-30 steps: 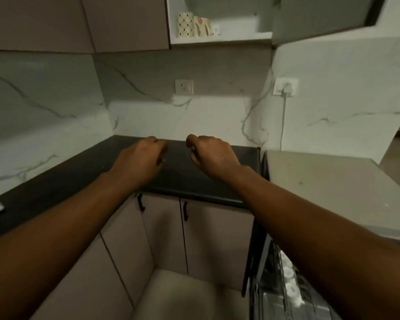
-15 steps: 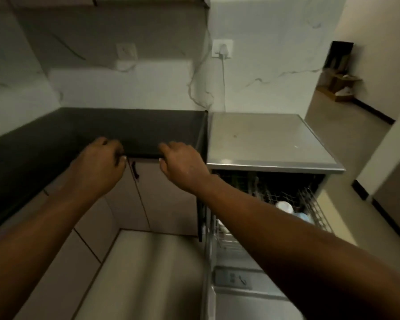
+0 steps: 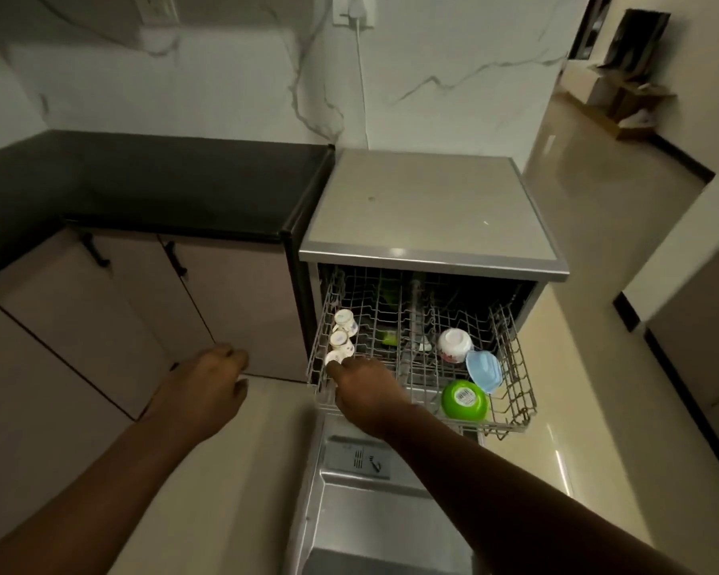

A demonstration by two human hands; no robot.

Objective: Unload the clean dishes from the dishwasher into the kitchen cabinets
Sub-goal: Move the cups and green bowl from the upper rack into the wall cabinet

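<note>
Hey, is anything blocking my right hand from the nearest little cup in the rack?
Nothing visible. The right hand is already at the nearest cup on the rack's left side; only open wire tines surround it.

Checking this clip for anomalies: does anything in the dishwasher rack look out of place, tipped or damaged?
Nothing stands out. The cups and bowls, including the green bowl, sit upturned in the upper rack; no visible breakage or spill. The green bowl keeps a barcode sticker.

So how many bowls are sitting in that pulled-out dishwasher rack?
3, all at the rack's right side: a white bowl farthest back, a blue bowl on edge beside it, a green bowl nearest the front. Others may be hidden deeper inside.
</note>
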